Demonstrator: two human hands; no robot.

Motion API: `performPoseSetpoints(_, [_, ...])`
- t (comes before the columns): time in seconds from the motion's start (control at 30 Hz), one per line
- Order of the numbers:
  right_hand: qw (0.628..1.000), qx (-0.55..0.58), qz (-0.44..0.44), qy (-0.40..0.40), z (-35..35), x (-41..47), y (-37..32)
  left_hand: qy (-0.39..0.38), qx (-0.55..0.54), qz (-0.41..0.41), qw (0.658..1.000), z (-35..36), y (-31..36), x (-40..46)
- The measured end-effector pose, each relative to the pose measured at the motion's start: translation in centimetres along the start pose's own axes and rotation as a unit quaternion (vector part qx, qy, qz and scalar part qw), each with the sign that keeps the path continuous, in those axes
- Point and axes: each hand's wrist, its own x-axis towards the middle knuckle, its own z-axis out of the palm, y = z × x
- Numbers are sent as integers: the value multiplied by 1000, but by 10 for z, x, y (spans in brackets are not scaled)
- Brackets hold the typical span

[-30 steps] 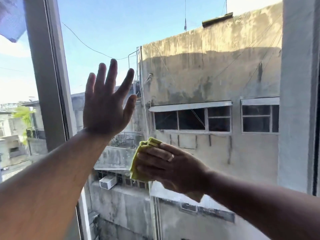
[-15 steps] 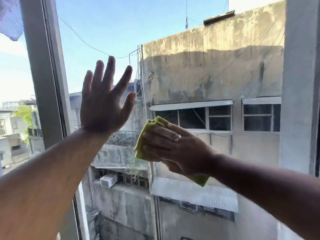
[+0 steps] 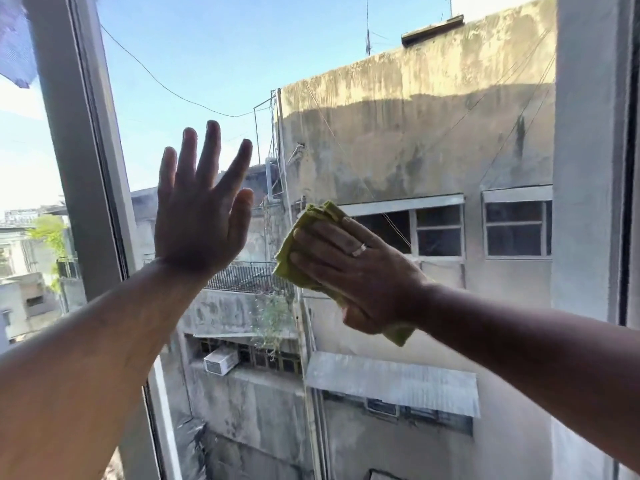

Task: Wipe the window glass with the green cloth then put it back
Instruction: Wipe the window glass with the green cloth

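Observation:
My right hand (image 3: 356, 271) presses a folded green cloth (image 3: 304, 237) flat against the window glass (image 3: 398, 133) near the middle of the pane. The cloth shows above and left of my fingers, and a corner pokes out below my palm. A ring sits on one finger of that hand. My left hand (image 3: 201, 216) is spread flat on the same glass, fingers apart and pointing up, a little left of the cloth and holding nothing.
A grey vertical window frame (image 3: 79, 150) stands left of my left hand, with another pane beyond it. The right frame edge (image 3: 623, 168) bounds the pane. Concrete buildings and sky show through the glass.
My right hand has slid the cloth upward on the glass over the last second. My left hand has stayed flat in about the same spot.

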Motion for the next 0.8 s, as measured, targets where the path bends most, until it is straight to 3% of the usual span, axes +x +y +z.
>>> performPoseSetpoints(0.07, [1000, 24, -16, 1, -8, -1, 10, -12, -2, 31, 999, -7, 0, -4])
performPoseSetpoints(0.17, [997, 77, -11, 6, -20, -1, 14, -42, 48, 147, 987, -11, 9, -12])
performPoseSetpoints(0.27, [973, 164, 161, 31, -32, -7, 0, -36, 88, 172, 981, -9, 27, -11])
performPoseSetpoints(0.37, [924, 122, 354, 85, -43, -25, -18, -58, 95, 176, 978, -12, 33, -6])
performPoseSetpoints(0.5, [842, 120, 526, 19, -50, -35, -30, -67, 86, 239, 965, -25, 37, 2])
performPoseSetpoints(0.6, [835, 151, 529, 0, -53, -38, -41, -73, 40, 248, 965, -37, 46, -1])
performPoseSetpoints(0.7, [820, 196, 537, -26, -58, -44, -46, -136, -62, 191, 970, -50, 49, -21])
performPoseSetpoints(0.8, [837, 207, 503, -58, -67, -45, -48, -175, -180, 116, 961, -61, 47, -55])
